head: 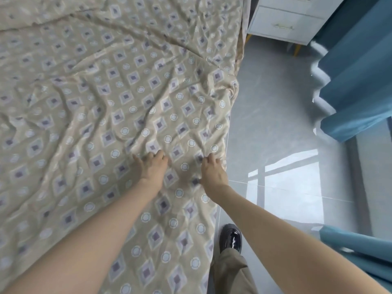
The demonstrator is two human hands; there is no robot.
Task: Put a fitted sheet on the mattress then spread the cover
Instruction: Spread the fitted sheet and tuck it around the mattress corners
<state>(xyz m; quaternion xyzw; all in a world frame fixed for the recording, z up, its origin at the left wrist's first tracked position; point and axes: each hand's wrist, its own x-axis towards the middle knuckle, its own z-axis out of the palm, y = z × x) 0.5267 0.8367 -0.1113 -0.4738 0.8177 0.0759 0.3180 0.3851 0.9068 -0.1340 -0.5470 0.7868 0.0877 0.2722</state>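
We are looking down on a beige cover (118,85) printed with purple-centred diamonds and pale rings. It lies across the whole top of the bed, so whatever is beneath it is hidden from us. Long creases run over it, many of them fanning out from the spot where our hands meet the cloth, and its right border hangs over the side of the bed towards the floor (275,115). Our left hand (153,167) lies knuckles up on the cover a little in from that side. Its fingers are curled down into the fabric and gather a small ridge of it, while the thumb lies stretched out to the left on the cloth. Our right hand (213,171) is just beside it, close to the bed's right edge, with its fingertips bent and pinching a fold of the same cover. Both bare forearms reach in from the bottom of the view. The floor is glossy grey tile that mirrors a bright window. On it, near the bed's edge, stands our black shiny shoe (231,237) below a khaki trouser leg (232,270). Further off stands a white drawer unit (286,20) on a yellow leg (297,49), and a blue curtain (358,81) hangs at the right.
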